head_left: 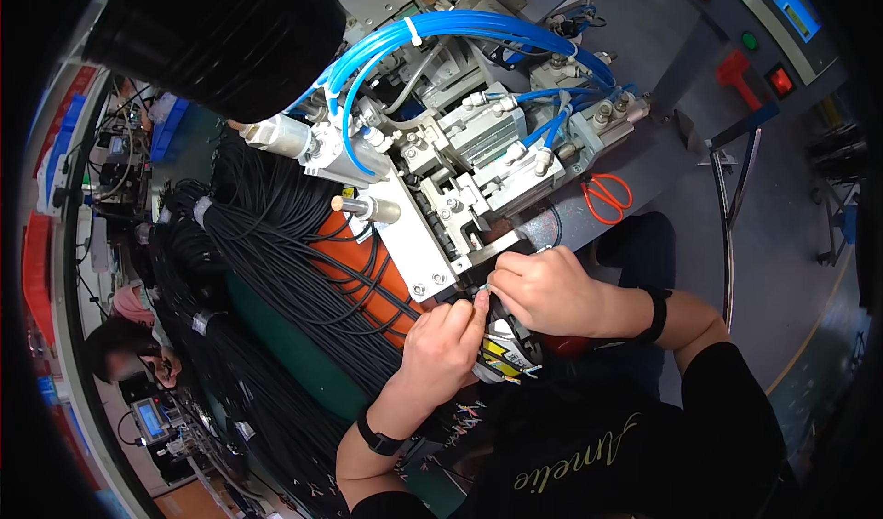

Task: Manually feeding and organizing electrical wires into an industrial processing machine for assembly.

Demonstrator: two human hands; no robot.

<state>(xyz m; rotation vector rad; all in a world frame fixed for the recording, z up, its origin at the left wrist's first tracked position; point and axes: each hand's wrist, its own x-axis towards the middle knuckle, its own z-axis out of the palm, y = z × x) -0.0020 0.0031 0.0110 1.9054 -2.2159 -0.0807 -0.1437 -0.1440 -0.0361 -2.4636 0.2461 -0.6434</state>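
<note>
My left hand [440,342] and my right hand [550,291] meet at the front edge of a metal machine [497,151] with several cylinders and blue air tubes. Fingers of both hands are pinched together, almost touching. What they grip between the fingertips is too small and too covered to name. Just below the fingertips lies a white and yellow labelled bundle [501,352] with thin coloured wire ends sticking out. A pale metal plate [409,234] of the machine reaches down to just beyond my left fingers.
Thick bundles of black cable [285,262] lie on the left over an orange surface [345,252]. Red-handled scissors [607,197] rest right of the machine. A large black cylinder [221,36] looms at upper left. Another person [129,344] works at far left.
</note>
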